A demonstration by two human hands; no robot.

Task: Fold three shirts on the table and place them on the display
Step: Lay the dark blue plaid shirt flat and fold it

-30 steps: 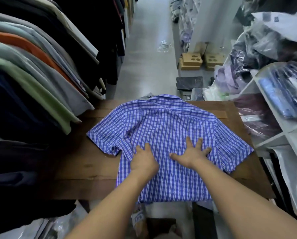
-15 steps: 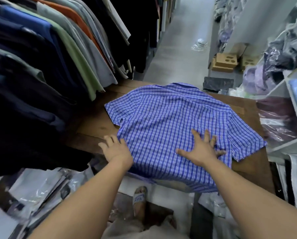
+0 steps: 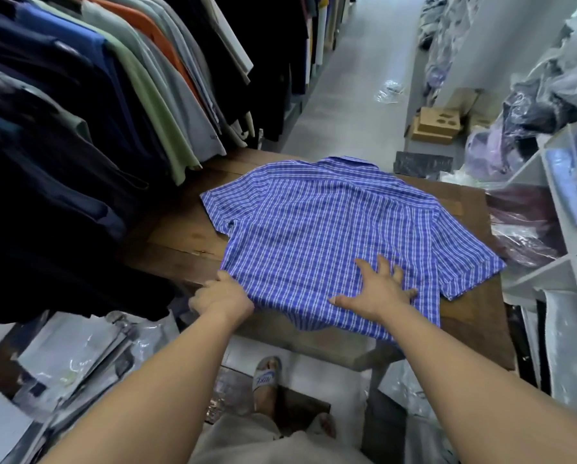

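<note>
The blue checked shirt [image 3: 330, 229] lies spread, back panel up, on the wooden surface [image 3: 180, 236], with the collar [image 3: 344, 160] at its far end and the hem drooping over the near edge. Your left hand [image 3: 221, 294] is at the shirt's left side edge near the hem, fingers curled round the fabric. Your right hand [image 3: 379, 289] lies flat on the lower back panel, fingers straight and spread apart, holding nothing. The step in hand appears to be the first lengthwise fold. Use the right hand as the anchor: press down so that the panel does not slide when the left side lifts. Raise the left edge only enough to clear the surface, then carry it toward the shirt's centre line, laying the crease parallel to the side seam. Bring the left sleeve [image 3: 218, 209] across in the same fold so that it does not bunch beneath. Draw the overhanging hem onto the surface first; its weight is likely to pull the crease askew.
</note>
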